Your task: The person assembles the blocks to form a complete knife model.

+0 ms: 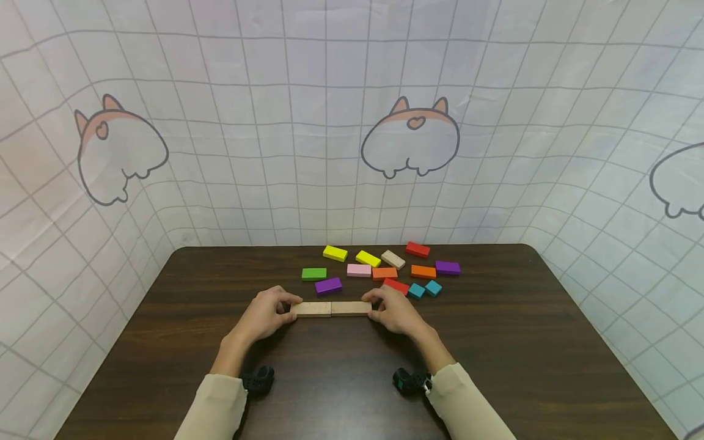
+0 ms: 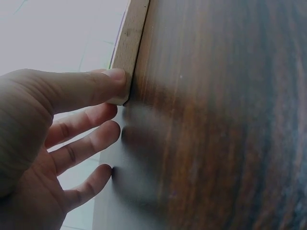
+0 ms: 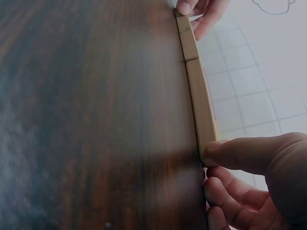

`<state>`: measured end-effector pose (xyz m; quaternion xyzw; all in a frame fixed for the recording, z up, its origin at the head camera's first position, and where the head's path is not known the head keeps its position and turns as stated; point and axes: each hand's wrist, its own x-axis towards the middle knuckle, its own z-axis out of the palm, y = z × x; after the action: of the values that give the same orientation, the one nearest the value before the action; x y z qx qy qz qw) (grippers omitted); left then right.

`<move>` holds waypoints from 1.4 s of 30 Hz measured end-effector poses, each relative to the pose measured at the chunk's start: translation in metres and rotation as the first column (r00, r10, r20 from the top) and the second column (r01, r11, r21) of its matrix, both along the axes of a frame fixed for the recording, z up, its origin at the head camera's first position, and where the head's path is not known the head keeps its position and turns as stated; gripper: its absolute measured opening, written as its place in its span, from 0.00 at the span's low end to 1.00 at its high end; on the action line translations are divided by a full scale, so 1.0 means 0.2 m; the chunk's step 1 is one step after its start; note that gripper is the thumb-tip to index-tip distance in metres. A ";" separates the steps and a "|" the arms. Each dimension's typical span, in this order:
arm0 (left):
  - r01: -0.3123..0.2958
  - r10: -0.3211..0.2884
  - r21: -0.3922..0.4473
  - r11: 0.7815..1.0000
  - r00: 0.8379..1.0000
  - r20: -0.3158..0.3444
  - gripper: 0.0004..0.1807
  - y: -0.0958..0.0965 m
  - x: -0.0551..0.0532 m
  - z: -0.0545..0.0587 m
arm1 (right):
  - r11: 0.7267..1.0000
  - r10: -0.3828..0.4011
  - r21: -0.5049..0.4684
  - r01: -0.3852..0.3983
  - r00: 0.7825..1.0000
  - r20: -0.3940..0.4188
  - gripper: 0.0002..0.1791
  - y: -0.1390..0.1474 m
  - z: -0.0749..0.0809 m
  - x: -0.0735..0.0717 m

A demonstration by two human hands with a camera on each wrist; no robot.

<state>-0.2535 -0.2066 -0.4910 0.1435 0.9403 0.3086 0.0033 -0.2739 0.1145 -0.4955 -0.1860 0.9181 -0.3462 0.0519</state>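
Two plain wooden blocks lie flat on the dark table, end to end in a straight line. At the outer end of the left wooden block (image 1: 311, 310), my left hand (image 1: 266, 313) pinches it between thumb and fingers. My right hand (image 1: 397, 310) grips the outer end of the right wooden block (image 1: 351, 308) in the same way. In the right wrist view a thin seam shows where the right block (image 3: 200, 103) meets the left one (image 3: 188, 38). The left wrist view shows the thumb on the block's (image 2: 130, 36) near side, the other fingers spread lower down.
Behind the hands lie several scattered coloured blocks, among them a green block (image 1: 314, 274), a purple block (image 1: 328, 286) and a pink block (image 1: 359, 270). A red block (image 1: 396, 286) and two small blue blocks (image 1: 425, 289) sit close to the right hand. A white gridded curtain (image 1: 352, 201) surrounds the table.
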 end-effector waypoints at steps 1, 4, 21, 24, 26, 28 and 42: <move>0.001 -0.001 0.000 1.000 1.000 -0.001 0.17 0.00 0.00 0.00 | 1.000 -0.001 0.003 0.001 1.000 -0.002 0.15 0.00 0.00 0.00; 0.003 -0.003 -0.002 1.000 1.000 -0.003 0.17 -0.01 0.00 0.00 | 1.000 0.013 0.002 -0.013 1.000 -0.005 0.15 0.00 0.00 0.00; 0.023 -0.023 -0.008 1.000 1.000 -0.001 0.16 -0.03 0.00 0.00 | 0.986 -0.146 -0.077 0.146 0.989 -0.004 0.21 0.28 0.06 -0.07; 0.017 -0.017 -0.006 1.000 1.000 -0.004 0.16 -0.03 0.00 0.00 | 0.985 -0.163 -0.067 0.162 0.986 -0.018 0.22 0.32 0.06 -0.08; 0.011 -0.011 0.001 1.000 1.000 -0.005 0.16 -0.02 0.00 0.00 | 0.985 -0.166 -0.056 0.164 0.986 -0.023 0.22 0.34 0.05 -0.09; 0.012 -0.012 0.007 1.000 1.000 0.001 0.16 -0.02 0.00 -0.01 | 0.985 -0.172 -0.037 0.171 0.985 -0.026 0.22 0.36 0.05 -0.09; 0.011 -0.011 0.011 1.000 1.000 -0.009 0.15 -0.02 0.00 0.00 | 0.967 -0.196 0.154 0.202 0.979 -0.054 0.22 0.30 0.04 -0.15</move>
<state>-0.2533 -0.2110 -0.4907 0.1502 0.9378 0.3130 -0.0001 -0.3035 0.1751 -0.4879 -0.0946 0.9576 -0.2716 0.0139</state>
